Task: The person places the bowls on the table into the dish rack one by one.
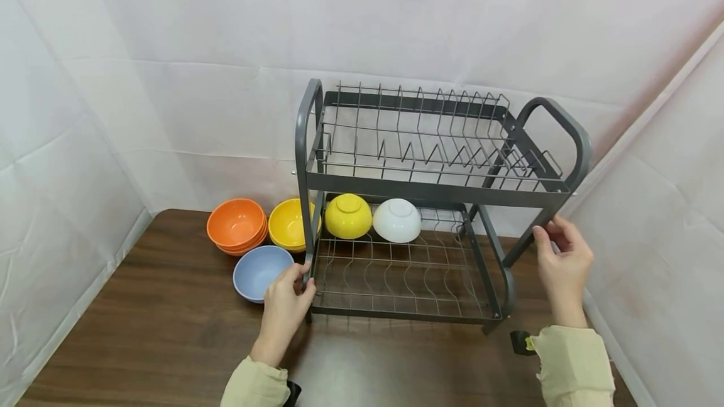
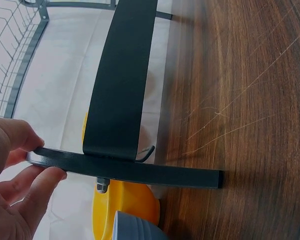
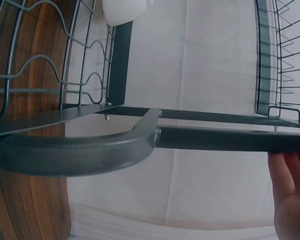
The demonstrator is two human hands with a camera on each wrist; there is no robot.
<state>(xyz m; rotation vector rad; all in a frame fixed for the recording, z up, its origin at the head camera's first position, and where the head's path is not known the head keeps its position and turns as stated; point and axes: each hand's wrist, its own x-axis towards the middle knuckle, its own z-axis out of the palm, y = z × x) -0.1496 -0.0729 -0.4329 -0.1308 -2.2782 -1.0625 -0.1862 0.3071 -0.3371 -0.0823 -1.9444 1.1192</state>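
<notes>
A dark grey two-tier dish rack (image 1: 435, 188) stands on the wooden table between both hands. Low on its left front post (image 2: 155, 172), my left hand (image 1: 283, 306) pinches the metal between thumb and fingers. My right hand (image 1: 565, 262) holds the right post (image 3: 215, 139) below the upper tier, thumb in front and fingers partly hidden behind. On the lower tier, toward the back left, a yellow bowl (image 1: 347, 217) and a white bowl (image 1: 397, 221) sit upside down side by side. The upper tier carries only its wire dividers.
Left of the rack are stacked orange bowls (image 1: 234, 225), upright yellow bowls (image 1: 287, 225) partly behind the left post, and a blue bowl (image 1: 263, 274) close to my left hand. White cloth (image 1: 170, 112) hangs behind and at both sides of the brown table (image 1: 141, 319).
</notes>
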